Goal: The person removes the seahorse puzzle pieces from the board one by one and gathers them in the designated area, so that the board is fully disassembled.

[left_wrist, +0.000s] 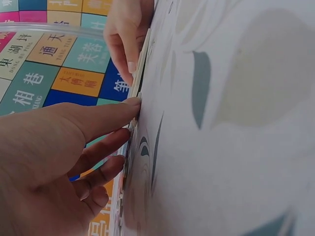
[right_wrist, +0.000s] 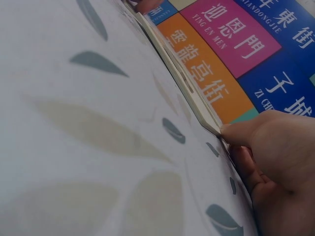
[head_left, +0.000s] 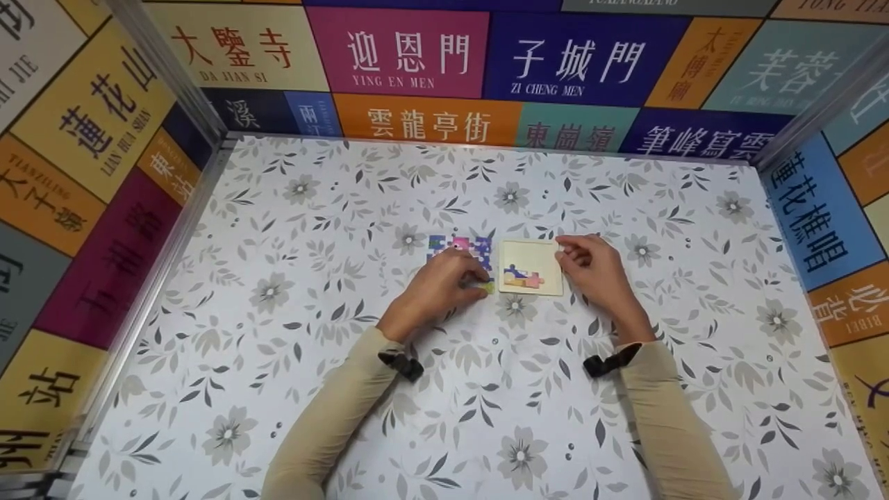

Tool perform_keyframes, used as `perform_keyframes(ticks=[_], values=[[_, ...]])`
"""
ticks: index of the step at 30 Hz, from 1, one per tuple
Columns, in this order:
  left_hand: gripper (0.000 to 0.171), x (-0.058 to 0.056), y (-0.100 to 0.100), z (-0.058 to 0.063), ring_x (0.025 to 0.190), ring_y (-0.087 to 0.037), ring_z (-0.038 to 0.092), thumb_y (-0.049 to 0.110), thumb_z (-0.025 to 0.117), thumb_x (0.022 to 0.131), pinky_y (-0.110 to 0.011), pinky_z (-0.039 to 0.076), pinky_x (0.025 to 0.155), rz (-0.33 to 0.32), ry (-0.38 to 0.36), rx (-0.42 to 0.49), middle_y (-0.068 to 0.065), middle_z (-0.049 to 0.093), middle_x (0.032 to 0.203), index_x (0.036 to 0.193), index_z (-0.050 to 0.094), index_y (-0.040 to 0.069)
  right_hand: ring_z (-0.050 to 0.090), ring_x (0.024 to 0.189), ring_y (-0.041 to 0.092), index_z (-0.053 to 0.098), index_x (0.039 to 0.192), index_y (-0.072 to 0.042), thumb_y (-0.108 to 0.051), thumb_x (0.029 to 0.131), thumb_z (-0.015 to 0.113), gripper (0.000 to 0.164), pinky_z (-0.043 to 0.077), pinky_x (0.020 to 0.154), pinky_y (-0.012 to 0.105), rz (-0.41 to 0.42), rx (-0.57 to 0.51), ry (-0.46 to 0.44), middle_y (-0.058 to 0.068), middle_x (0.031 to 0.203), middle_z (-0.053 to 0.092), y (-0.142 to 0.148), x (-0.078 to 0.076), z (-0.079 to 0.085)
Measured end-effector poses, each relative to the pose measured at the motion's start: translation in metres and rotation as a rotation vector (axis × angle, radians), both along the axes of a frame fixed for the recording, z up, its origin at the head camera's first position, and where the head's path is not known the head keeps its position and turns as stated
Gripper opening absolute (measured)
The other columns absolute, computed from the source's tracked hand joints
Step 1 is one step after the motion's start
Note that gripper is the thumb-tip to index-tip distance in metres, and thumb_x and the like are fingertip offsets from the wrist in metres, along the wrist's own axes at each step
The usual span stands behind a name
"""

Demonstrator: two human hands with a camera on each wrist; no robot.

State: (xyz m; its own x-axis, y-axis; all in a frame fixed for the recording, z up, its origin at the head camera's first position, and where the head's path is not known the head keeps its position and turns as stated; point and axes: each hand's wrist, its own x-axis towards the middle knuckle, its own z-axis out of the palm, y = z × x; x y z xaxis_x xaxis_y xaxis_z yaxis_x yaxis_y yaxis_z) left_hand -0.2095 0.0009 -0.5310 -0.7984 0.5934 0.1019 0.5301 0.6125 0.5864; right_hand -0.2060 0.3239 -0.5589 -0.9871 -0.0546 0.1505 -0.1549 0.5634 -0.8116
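A square cream puzzle tray (head_left: pixel 543 251) lies on the patterned tabletop, with a few joined jigsaw pieces (head_left: pixel 517 277) in its lower left part. Just left of it is a group of mostly purple and pink jigsaw pieces (head_left: pixel 462 243), partly hidden under my left hand (head_left: pixel 444 280). At that group's lower right corner, my left thumb and index finger pinch a yellow-green puzzle piece (head_left: pixel 489 287). My right hand (head_left: pixel 594 267) holds the tray's right edge near the upper corner with thumb and index finger. Low from the side, the right wrist view shows the tray's rim (right_wrist: pixel 189 98) by my thumb.
White cloth with grey flowers and leaves covers the table (head_left: pixel 333 389). Upright panels (head_left: pixel 417 62) with coloured blocks of lettering stand along the back and both sides. Each wrist wears a black camera band (head_left: pixel 401 364).
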Motion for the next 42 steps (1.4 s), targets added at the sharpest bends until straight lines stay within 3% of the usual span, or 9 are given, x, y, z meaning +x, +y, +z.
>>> perform_keyframes(ticks=[8,15,29,42], values=[[0.025,0.000,0.002,0.001,0.112,-0.022,0.068,0.026,0.087,0.092,-0.039,0.055,0.103,0.008,0.026,-0.007,-0.003,0.077,0.115,0.114,0.084,0.015,0.063,0.094,0.017,0.075,0.134,-0.004,-0.015,0.104,0.073,0.032,0.050,0.078,0.006,0.001,0.015,0.005,0.016,0.110,0.069,0.000,-0.001,-0.001],[0.026,-0.001,0.018,0.004,0.110,-0.023,0.069,0.026,0.084,0.093,-0.038,0.056,0.101,-0.017,0.061,0.015,-0.005,0.078,0.114,0.115,0.083,0.012,0.063,0.093,0.015,0.075,0.133,-0.003,-0.013,0.103,0.073,0.031,0.049,0.077,0.006,-0.005,0.020,0.024,0.017,0.110,0.068,-0.001,0.000,-0.001],[0.021,-0.008,0.064,0.005,0.104,-0.022,0.073,0.013,0.077,0.097,-0.028,0.058,0.095,-0.099,0.036,0.107,-0.010,0.079,0.111,0.116,0.082,0.006,0.064,0.092,0.013,0.076,0.130,-0.001,-0.008,0.101,0.074,0.029,0.051,0.077,0.006,-0.018,0.004,0.032,0.018,0.108,0.069,-0.003,-0.001,0.000],[0.022,-0.010,0.072,-0.002,0.102,-0.023,0.070,0.021,0.077,0.102,-0.030,0.057,0.092,-0.120,-0.003,0.105,-0.011,0.077,0.109,0.115,0.081,0.004,0.064,0.096,0.019,0.075,0.134,-0.005,-0.016,0.104,0.073,0.032,0.049,0.078,0.006,-0.003,0.016,0.011,0.016,0.112,0.069,0.000,0.000,0.001]])
